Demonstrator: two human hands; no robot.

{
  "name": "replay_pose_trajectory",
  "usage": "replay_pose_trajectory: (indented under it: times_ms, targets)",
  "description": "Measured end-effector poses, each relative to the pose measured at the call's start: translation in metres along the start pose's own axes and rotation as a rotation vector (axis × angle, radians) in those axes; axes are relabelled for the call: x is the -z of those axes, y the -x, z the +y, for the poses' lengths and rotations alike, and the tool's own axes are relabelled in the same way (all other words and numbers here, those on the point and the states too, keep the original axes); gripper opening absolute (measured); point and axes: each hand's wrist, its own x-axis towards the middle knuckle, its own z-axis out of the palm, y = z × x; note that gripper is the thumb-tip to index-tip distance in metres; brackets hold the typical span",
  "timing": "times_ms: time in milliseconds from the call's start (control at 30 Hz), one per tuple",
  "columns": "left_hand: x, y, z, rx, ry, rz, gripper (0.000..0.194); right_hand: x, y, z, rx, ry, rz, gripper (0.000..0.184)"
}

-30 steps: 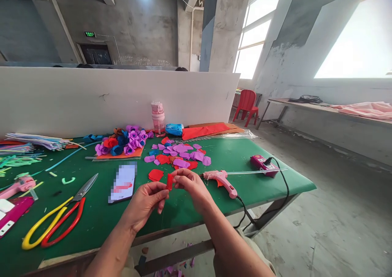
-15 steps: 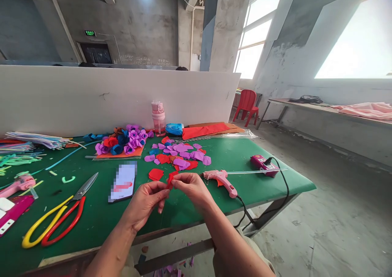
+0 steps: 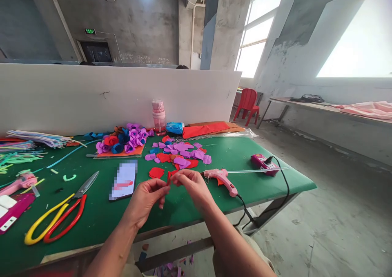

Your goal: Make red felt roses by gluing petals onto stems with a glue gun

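Over the near edge of the green table, my left hand (image 3: 148, 196) pinches a small, rolled red paper petal (image 3: 168, 177) between thumb and forefinger. The fingertips of my right hand (image 3: 193, 187) are closed at the petal's right side, partly hiding it. Just beyond my hands lies a loose red petal (image 3: 156, 173). Behind it spread purple petals (image 3: 181, 146) with red, blue and brown ones among them. A pink glue gun (image 3: 221, 177) rests to the right of my right hand, with a clear glue stick in its back.
Scissors (image 3: 65, 211) and a phone (image 3: 124, 181) lie on the left. Finished paper flowers (image 3: 131, 140) and a pink bottle (image 3: 158, 117) are at the back, before a white panel (image 3: 122, 93). A purple power strip (image 3: 264, 164) and its black cable are at the right.
The red petal has turned between my fingers and now looks narrower and more upright. My right fingers have shifted slightly. The camera view has moved a little.
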Motion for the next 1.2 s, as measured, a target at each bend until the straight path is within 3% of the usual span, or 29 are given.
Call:
replay_pose_trajectory:
  times_ms: [100, 367, 500, 667, 767, 1200]
  targets:
    - [0.000, -0.002, 0.000, 0.007, 0.072, 0.028, 0.025, 0.002, -0.001, 0.001, 0.003, -0.076, -0.002, 0.024]
    - [0.001, -0.005, -0.003, -0.082, 0.283, 0.141, 0.022, -0.009, -0.001, 0.018, -0.072, -0.034, -0.202, 0.018]
    - [0.006, -0.006, -0.003, -0.088, 0.314, 0.201, 0.023, -0.016, 0.002, 0.024, -0.029, -0.021, -0.235, 0.023]
    - [0.016, -0.004, 0.002, -0.051, 0.197, 0.115, 0.027, -0.017, 0.000, 0.031, 0.021, 0.058, -0.106, 0.025]
    - [0.020, -0.004, 0.006, -0.048, 0.220, 0.121, 0.031, -0.017, -0.001, 0.034, 0.037, 0.098, -0.081, 0.023]
    - [0.017, -0.005, 0.005, -0.080, 0.340, 0.084, 0.017, -0.022, 0.004, 0.029, -0.093, -0.081, -0.209, 0.030]
